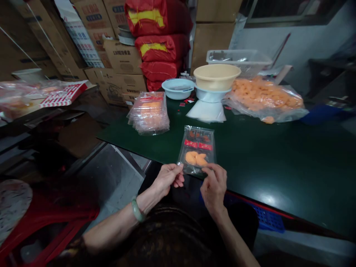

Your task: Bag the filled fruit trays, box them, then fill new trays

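A clear plastic bag (pixel 197 146) lies at the table's near edge. Inside it show two orange pieces (pixel 196 158), two red packets (pixel 198 144) and brownish bits along the far end. My left hand (pixel 169 176), with a green bangle (pixel 137 209) on the wrist, pinches the bag's near left corner between thumb and fingers. At the near right corner, my right hand (pixel 214 185) is closed with thumb and forefinger on the bag's edge.
Filled bags (pixel 150 115) are stacked to the left. Behind are flat clear bags (pixel 207 111), a blue basin (pixel 178 89), a cream basin (pixel 217 76) and a large bag of orange pieces (pixel 264 96). A red stool (pixel 55 218) stands lower left.
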Motion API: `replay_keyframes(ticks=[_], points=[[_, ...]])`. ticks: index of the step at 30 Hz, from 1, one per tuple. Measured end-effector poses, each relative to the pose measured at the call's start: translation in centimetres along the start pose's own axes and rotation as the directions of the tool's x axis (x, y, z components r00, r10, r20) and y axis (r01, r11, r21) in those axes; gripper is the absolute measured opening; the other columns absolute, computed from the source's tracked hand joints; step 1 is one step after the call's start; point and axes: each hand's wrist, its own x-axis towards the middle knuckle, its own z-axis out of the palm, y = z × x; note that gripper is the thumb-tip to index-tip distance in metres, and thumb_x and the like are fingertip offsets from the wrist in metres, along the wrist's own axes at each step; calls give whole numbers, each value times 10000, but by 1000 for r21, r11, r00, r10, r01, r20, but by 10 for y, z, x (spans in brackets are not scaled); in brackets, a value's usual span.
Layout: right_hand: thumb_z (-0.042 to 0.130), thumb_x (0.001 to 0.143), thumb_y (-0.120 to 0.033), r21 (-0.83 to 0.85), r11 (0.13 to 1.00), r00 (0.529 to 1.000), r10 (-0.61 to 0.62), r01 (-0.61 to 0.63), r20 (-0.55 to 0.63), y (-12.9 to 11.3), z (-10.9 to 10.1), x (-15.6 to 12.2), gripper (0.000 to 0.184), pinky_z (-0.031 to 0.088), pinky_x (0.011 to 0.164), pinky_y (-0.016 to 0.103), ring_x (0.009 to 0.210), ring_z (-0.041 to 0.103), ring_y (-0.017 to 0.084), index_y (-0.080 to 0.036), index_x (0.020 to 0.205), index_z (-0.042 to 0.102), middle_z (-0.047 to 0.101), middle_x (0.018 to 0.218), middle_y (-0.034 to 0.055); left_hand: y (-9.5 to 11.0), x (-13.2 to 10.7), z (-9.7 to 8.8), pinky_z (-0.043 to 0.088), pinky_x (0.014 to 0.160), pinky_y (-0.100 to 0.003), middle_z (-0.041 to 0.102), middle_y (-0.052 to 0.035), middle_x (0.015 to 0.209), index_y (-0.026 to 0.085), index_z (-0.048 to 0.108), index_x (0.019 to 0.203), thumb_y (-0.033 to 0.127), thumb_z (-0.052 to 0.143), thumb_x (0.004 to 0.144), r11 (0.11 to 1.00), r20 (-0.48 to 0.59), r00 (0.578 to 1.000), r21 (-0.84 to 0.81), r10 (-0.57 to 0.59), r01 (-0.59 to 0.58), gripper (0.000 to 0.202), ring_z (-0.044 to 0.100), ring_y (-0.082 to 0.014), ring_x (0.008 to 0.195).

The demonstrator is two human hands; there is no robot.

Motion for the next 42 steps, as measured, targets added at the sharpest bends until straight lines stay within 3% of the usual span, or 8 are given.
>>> replay_keyframes(ticks=[9, 20, 25, 29, 32, 36, 39, 42], points=[[474, 823, -200, -373, 857, 915, 400, -354, 50, 9, -16, 5, 163, 337, 547, 288, 699, 507, 178, -176, 926, 598, 545, 944, 95, -15, -5, -3, 324, 406, -181, 511, 10, 433, 131, 516, 558, 420, 587, 780, 994, 130, 987, -63, 93, -85, 371, 477, -70, 379], [342, 887, -210, -188, 942, 929, 314, -279, 195, 8, -39, -13, 275, 488, 770, 380, 1031, 572, 249, -175, 980, 598, 563, 1204, 140, -5, -4, 19, 460, 355, -279, 651, -118, 657, 61, 594, 769, 554, 620, 692, 911, 185, 931, -216, -314, 351, 499, 639, -229, 489], [386, 886, -272, 103, 964, 961, 230, -246, 152, -6, -68, -16, 224, 521, 802, 406, 1088, 576, 251, -260, 997, 580, 557, 1260, 81, 2, -28, 38, 380, 308, -212, 660, -114, 661, 67, 637, 716, 425, 699, 634, 903, 289, 953, -380, -88, 199, 373, 608, -176, 439], [393, 877, -306, 166, 970, 984, 167, -176, 66, -40, -76, 34, 244, 528, 758, 446, 1076, 581, 283, -333, 1015, 592, 583, 1233, 51, 43, -44, 20, 340, 306, -199, 626, -71, 565, 92, 617, 670, 504, 683, 654, 929, 258, 956, -368, 142, -38, 417, 552, -135, 372], [376, 881, -258, 235, 969, 996, 59, -72, 64, -66, -45, 104, 254, 490, 862, 409, 1115, 561, 247, -265, 1001, 600, 587, 1234, 53, 102, -35, -16, 342, 308, -204, 602, -52, 523, 102, 596, 659, 535, 654, 680, 934, 135, 950, -264, 282, -240, 438, 522, -121, 346], [336, 865, -224, 423, 903, 988, 4, -71, 157, -82, 46, 190, 276, 439, 929, 380, 1131, 539, 219, -186, 978, 584, 589, 1220, 94, 185, 5, -75, 294, 302, -193, 509, 8, 445, 117, 608, 749, 482, 625, 734, 922, -42, 925, -78, 378, -380, 365, 435, -88, 310], [318, 822, -183, 401, 906, 943, -3, -138, 332, -81, 112, 217, 313, 462, 844, 373, 935, 608, 211, -150, 991, 579, 653, 1030, 110, 221, 36, -118, 190, 305, -177, 445, 28, 403, 135, 580, 677, 459, 634, 734, 968, -114, 965, 114, 238, -225, 333, 334, -56, 292], [324, 799, -175, 311, 944, 879, -50, -115, 475, -72, 136, 223, 310, 462, 797, 379, 822, 606, 208, -137, 950, 591, 651, 898, 100, 235, 54, -156, 142, 327, -193, 389, 23, 354, 142, 533, 530, 542, 683, 645, 902, -185, 968, 424, 170, -77, 443, 280, -53, 288]])
